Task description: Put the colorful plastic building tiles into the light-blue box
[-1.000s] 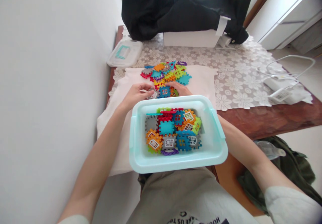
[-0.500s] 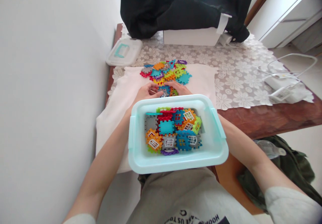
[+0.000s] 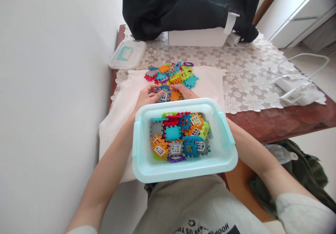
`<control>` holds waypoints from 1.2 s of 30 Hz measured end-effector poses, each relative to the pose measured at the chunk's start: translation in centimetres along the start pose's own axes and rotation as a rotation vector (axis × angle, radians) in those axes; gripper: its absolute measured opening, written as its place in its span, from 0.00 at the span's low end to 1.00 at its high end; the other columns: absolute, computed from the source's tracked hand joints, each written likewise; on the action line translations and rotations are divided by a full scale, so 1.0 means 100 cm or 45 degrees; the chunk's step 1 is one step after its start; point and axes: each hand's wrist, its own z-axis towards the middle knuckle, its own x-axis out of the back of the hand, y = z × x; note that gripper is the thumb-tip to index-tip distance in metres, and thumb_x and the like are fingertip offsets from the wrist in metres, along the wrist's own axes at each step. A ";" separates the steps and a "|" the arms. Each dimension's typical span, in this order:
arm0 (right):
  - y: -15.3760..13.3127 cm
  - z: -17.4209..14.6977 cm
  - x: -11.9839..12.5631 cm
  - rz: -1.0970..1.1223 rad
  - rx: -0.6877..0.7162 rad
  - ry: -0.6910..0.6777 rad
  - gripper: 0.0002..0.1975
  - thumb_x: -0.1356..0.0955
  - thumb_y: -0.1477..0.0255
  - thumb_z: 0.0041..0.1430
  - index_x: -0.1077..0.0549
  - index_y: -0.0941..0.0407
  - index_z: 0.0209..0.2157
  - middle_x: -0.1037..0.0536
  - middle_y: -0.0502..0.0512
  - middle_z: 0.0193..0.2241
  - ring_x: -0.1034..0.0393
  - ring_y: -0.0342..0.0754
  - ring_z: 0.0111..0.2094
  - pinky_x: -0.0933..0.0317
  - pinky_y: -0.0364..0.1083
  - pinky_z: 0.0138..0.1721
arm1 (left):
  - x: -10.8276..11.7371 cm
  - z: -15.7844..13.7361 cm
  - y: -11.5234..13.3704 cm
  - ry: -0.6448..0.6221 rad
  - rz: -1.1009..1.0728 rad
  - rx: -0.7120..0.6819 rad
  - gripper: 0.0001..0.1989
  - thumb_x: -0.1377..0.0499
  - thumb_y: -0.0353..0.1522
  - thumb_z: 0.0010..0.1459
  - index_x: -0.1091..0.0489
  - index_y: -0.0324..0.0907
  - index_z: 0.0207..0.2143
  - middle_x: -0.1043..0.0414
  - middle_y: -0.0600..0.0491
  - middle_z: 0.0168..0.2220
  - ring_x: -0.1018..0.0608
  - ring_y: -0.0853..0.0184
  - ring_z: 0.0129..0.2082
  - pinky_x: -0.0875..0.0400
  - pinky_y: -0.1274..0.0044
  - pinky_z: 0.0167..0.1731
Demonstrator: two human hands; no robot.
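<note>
Beyond the rim of a pale turquoise tub (image 3: 183, 176), my left hand (image 3: 146, 96) pinches a grey interlocking building tile (image 3: 163, 95) with a white window insert. Its thumb lies on the tile's face. My right hand (image 3: 186, 91) curls its fingers around an orange building tile (image 3: 175, 95) beside the grey one. Whether the two tiles are joined I cannot tell; the tub's rim hides their lower part. Just behind my hands lies a pile of coloured tiles (image 3: 185, 74). More tiles, among them a turquoise tile (image 3: 172, 133), lie in the tub.
A white cloth (image 3: 210, 83) covers part of the lace-topped table (image 3: 244, 85). A clear lid (image 3: 127, 56) lies at the back left, near the wall. Black fabric (image 3: 194, 6) drapes over a white box at the back. A white wire-handled object (image 3: 294, 85) stands right.
The pieces between my hands have turned and shifted slightly left. The grey window tile and an orange tile face me now, where a blue tile showed before.
</note>
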 end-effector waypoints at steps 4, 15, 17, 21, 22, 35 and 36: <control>-0.005 -0.003 0.002 0.020 0.050 -0.032 0.39 0.26 0.57 0.66 0.33 0.57 0.73 0.26 0.67 0.72 0.35 0.64 0.75 0.44 0.59 0.80 | -0.001 0.000 -0.002 0.039 -0.075 0.023 0.40 0.20 0.55 0.44 0.29 0.45 0.51 0.24 0.53 0.40 0.19 0.63 0.35 0.23 0.73 0.33; -0.020 -0.008 0.010 -0.035 -0.060 0.055 0.35 0.24 0.57 0.59 0.27 0.56 0.65 0.21 0.65 0.66 0.28 0.64 0.68 0.36 0.59 0.73 | 0.002 -0.004 0.000 -0.037 -0.248 0.139 0.40 0.15 0.52 0.38 0.26 0.44 0.47 0.16 0.52 0.37 0.17 0.63 0.30 0.25 0.75 0.27; -0.019 -0.009 0.010 -0.031 -0.040 0.092 0.35 0.25 0.57 0.60 0.28 0.53 0.66 0.21 0.63 0.67 0.28 0.64 0.69 0.35 0.60 0.74 | 0.003 -0.006 0.003 -0.083 -0.266 0.164 0.41 0.14 0.51 0.38 0.25 0.43 0.49 0.14 0.51 0.38 0.15 0.62 0.30 0.23 0.75 0.29; -0.016 -0.008 0.008 -0.032 0.036 0.147 0.31 0.26 0.57 0.64 0.26 0.49 0.67 0.21 0.62 0.66 0.29 0.64 0.70 0.37 0.64 0.75 | 0.003 -0.010 0.011 -0.137 -0.265 0.162 0.41 0.14 0.48 0.37 0.24 0.42 0.50 0.12 0.49 0.39 0.13 0.58 0.35 0.19 0.72 0.34; -0.016 -0.007 0.008 -0.033 0.056 0.139 0.32 0.26 0.57 0.64 0.26 0.49 0.67 0.22 0.62 0.66 0.29 0.65 0.70 0.37 0.64 0.75 | 0.003 -0.010 0.013 -0.146 -0.263 0.158 0.41 0.14 0.47 0.37 0.24 0.42 0.49 0.12 0.49 0.38 0.12 0.58 0.35 0.19 0.72 0.34; -0.009 0.003 0.012 0.016 0.026 0.293 0.22 0.22 0.48 0.63 0.15 0.47 0.51 0.20 0.60 0.58 0.24 0.61 0.62 0.30 0.62 0.70 | 0.008 -0.003 0.013 0.113 -0.500 0.014 0.33 0.15 0.40 0.44 0.23 0.43 0.49 0.12 0.52 0.40 0.11 0.59 0.39 0.12 0.70 0.41; -0.010 0.004 0.013 0.031 0.026 0.312 0.21 0.21 0.50 0.63 0.15 0.47 0.51 0.20 0.60 0.58 0.23 0.61 0.62 0.29 0.62 0.70 | 0.009 -0.003 0.015 0.132 -0.544 -0.004 0.32 0.15 0.39 0.45 0.23 0.43 0.49 0.11 0.52 0.41 0.10 0.60 0.40 0.12 0.71 0.42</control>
